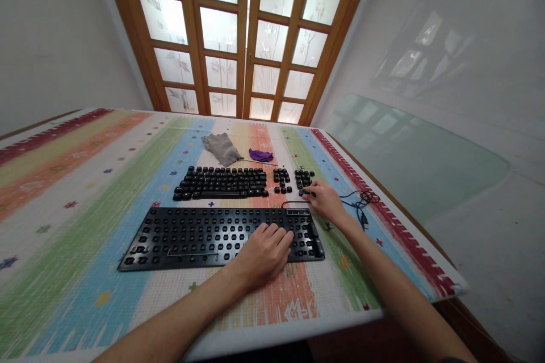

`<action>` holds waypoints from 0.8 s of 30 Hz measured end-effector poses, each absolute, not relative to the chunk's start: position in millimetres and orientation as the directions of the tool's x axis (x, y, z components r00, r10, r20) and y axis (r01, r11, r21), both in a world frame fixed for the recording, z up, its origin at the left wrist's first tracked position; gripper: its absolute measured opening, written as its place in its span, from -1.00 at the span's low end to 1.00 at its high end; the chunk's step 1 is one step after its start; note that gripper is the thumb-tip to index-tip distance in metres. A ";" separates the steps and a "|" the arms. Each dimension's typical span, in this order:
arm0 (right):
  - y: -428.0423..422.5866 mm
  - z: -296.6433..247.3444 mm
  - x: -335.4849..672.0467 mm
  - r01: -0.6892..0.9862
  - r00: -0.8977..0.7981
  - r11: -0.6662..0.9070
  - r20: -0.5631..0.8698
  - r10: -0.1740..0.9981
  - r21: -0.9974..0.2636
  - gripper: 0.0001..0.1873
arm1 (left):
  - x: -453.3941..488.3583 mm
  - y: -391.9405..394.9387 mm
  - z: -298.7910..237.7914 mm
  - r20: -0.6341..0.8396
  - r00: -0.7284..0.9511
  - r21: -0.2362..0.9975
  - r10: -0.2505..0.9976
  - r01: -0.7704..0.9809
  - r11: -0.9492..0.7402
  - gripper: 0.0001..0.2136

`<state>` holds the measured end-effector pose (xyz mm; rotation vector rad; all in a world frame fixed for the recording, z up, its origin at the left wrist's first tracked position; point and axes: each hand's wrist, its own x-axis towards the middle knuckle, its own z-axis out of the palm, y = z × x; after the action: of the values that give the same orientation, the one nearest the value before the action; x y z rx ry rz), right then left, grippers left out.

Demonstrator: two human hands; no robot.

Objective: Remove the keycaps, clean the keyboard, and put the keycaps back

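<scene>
A black keyboard frame with most keycaps removed lies in front of me on the striped cloth. My left hand rests flat on its right part, fingers stretched out. Behind the frame the loose black keycaps are laid out in keyboard order, with smaller groups to the right. My right hand reaches to the rightmost keycap group; its fingers pinch at a keycap near the lower edge.
A grey cloth and a purple cloth lie behind the keycaps. The keyboard's black cable is coiled at the right, near the table's edge. A wooden glass-paned door stands behind the table.
</scene>
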<state>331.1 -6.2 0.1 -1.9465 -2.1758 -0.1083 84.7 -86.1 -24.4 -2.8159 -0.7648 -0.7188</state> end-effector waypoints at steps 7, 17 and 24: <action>-6.0 0.1 332.5 0.993 -0.089 0.102 0.185 0.979 -0.062 -0.73 | 84.4 -84.6 -26.7 0.476 0.758 0.007 0.445 0.503 -0.865 -0.85; -6.2 2.2 333.4 0.994 -0.082 0.093 0.169 0.982 -0.054 -0.72 | 84.9 -85.1 -25.3 0.480 0.754 0.020 0.448 0.501 -0.865 -0.88; -5.5 2.5 337.1 0.994 -0.083 0.093 0.155 0.984 -0.057 -0.70 | 84.7 -84.5 -27.2 0.488 0.754 0.025 0.439 0.490 -0.871 -0.86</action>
<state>337.1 -5.5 2.5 -2.0162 -2.2030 -0.0947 84.7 -84.5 -27.2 -2.8439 -0.7556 -0.7520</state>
